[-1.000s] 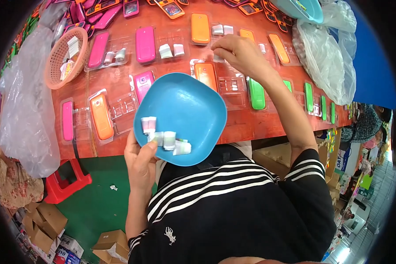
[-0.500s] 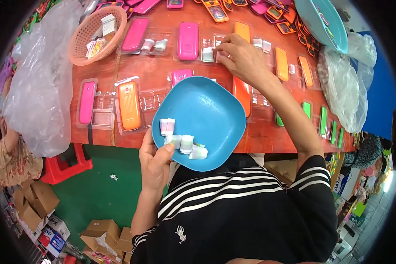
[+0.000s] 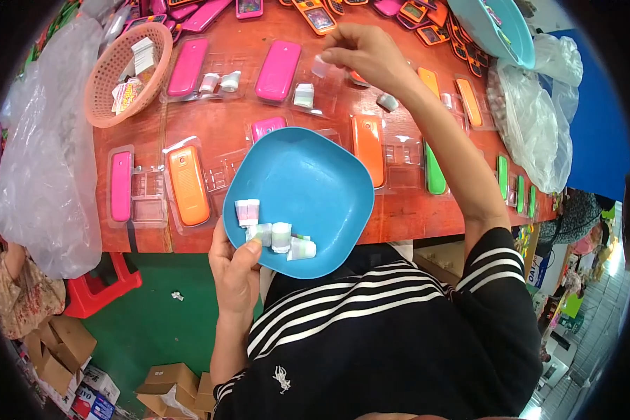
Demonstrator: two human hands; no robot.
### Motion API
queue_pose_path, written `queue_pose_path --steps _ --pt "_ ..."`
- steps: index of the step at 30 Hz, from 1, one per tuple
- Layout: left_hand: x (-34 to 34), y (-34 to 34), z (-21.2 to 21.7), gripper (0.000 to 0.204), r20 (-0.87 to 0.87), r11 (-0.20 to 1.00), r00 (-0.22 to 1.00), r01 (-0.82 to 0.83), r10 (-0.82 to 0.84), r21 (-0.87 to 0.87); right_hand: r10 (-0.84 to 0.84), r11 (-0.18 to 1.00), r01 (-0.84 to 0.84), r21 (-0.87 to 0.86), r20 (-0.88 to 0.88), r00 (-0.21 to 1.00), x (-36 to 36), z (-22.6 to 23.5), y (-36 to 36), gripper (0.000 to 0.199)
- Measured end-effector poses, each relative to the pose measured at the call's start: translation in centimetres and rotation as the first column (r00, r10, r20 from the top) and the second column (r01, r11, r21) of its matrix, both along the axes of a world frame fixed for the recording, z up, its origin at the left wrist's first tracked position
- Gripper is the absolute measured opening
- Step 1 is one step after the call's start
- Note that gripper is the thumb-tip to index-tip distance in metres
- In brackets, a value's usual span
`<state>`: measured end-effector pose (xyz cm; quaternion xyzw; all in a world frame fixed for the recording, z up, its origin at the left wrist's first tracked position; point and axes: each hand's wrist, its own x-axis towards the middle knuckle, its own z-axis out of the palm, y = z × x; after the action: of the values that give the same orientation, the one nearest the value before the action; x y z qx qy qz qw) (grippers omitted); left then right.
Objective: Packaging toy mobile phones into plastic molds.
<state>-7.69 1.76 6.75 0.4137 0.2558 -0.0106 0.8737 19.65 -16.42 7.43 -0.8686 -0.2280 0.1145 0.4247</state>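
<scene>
My left hand (image 3: 236, 269) grips the near left rim of a blue bowl (image 3: 308, 171), thumb inside. Several small white paper-wrapped rolls (image 3: 281, 236) lie in the bowl's lower left part. Over the table, my right hand (image 3: 364, 56) pinches a small whitish roll (image 3: 320, 66), somewhat blurred, at its fingertips. Below this roll is a clear plastic tray (image 3: 322, 105) with a white roll (image 3: 304, 95) and a pink toy phone shell (image 3: 278, 70). To its left, another tray holds a pink shell (image 3: 188, 67) and two rolls (image 3: 219, 82). An orange shell (image 3: 368, 150) lies beyond the bowl's right side.
A peach basket (image 3: 127, 77) with white cards stands at the far left beside a clear plastic bag (image 3: 45, 154). Toy phones (image 3: 315, 15) are heaped along the far edge. A light-blue basin (image 3: 493, 31) stands far right. Green shells (image 3: 434, 168) in trays continue rightward.
My right hand has lifted slightly and moved left, now with a whitish roll showing at its fingertips. The view has shifted; the left hand still holds the bowl.
</scene>
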Motion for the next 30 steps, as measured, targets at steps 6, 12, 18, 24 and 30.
queue_pose_path --steps 6,12,18,24,30 --pt "-0.3 0.4 -0.2 0.057 0.021 1.000 1.000 -0.001 0.000 0.014 0.097 0.994 -0.100 -0.035 -0.066 0.993 1.9 -2.0 1.2 0.017" --pt "-0.4 0.8 -0.4 0.058 0.023 1.000 1.000 -0.014 0.013 0.023 0.046 0.976 0.000 -0.218 0.204 0.978 -0.4 -1.2 2.1 0.016" --pt "0.0 0.2 -0.1 0.050 0.028 0.998 0.999 -0.029 0.028 0.058 0.276 0.930 -0.108 -0.351 0.473 0.837 -1.0 -2.7 1.1 0.018" --pt "-0.2 0.1 0.0 0.050 0.029 0.998 0.999 -0.018 0.017 0.055 0.316 0.934 -0.181 -0.308 0.477 0.820 -0.5 -2.2 0.5 0.017" --pt "-0.5 0.3 -0.3 0.050 0.030 0.999 1.000 -0.006 0.005 0.042 0.238 0.950 -0.133 -0.283 0.381 0.893 -4.6 -1.8 1.2 0.022"
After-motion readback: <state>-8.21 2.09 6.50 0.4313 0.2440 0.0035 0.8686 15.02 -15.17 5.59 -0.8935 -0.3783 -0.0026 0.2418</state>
